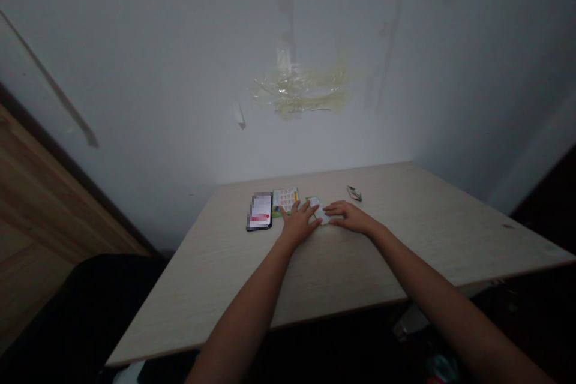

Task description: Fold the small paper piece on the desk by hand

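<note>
Wall [180, 72] is met by table [342, 270]; well inside side edges, paper [321, 213] is touched by unclenched left hand [297, 224] and right hand [353, 218].

The left fingers [312, 210] partly hide the pale paper [321, 214], whose print is too small to read.

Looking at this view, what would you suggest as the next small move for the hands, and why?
I would probably steady the small paper with the left hand and smooth its right edge with the right hand. The paper lies on the table between them, the left hand spread at its left side and the right hand at its right edge.
</note>
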{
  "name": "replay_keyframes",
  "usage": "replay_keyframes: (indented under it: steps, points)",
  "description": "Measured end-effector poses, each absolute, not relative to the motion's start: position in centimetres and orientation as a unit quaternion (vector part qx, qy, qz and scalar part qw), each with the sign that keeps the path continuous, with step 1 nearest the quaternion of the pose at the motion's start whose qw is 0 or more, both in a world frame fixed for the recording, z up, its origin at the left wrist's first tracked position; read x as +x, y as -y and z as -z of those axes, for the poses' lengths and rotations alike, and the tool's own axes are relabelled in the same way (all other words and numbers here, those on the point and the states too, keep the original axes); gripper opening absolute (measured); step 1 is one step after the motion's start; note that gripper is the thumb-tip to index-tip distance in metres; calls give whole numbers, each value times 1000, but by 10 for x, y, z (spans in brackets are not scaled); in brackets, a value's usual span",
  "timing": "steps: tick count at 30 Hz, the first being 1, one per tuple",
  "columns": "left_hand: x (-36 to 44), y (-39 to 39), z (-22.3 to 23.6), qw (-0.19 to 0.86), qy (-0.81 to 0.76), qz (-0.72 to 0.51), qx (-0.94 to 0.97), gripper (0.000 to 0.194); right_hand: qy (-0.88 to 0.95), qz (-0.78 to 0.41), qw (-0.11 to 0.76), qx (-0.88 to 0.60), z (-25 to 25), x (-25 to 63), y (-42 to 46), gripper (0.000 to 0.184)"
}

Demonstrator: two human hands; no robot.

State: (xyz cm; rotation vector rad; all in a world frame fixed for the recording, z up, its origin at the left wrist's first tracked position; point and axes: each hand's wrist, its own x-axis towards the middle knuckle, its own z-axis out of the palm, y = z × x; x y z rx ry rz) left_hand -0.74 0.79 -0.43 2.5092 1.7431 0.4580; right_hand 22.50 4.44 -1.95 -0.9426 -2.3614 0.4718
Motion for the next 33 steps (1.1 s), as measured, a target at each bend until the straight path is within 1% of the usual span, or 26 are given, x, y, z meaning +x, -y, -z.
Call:
replay_keyframes:
  steps: [6, 10, 13, 20, 25, 33]
  points:
    - [-7, -8, 0, 8, -560, -168, 811, 39, 879, -162, 271, -356, 17, 223, -43, 32]
    - [-7, -6, -3, 22, -546, -165, 821, 42, 868, -150, 291, -373, 20, 224, -44, 29]
    - [-7, -4, -4, 25, -544, -161, 823, 43, 869, -137, 291, -376, 22, 224, -45, 26]
    - [-7, -5, -4, 29, -542, -166, 823, 36, 868, -126, 299, -377, 24, 223, -45, 24]
    - [-4, -5, -5, 24, -545, -176, 819, 34, 863, -123, 312, -377, 21, 220, -42, 29]
    - [1, -2, -9, 9, -541, -196, 818, 33, 859, -128, 319, -379, 16, 213, -39, 24]
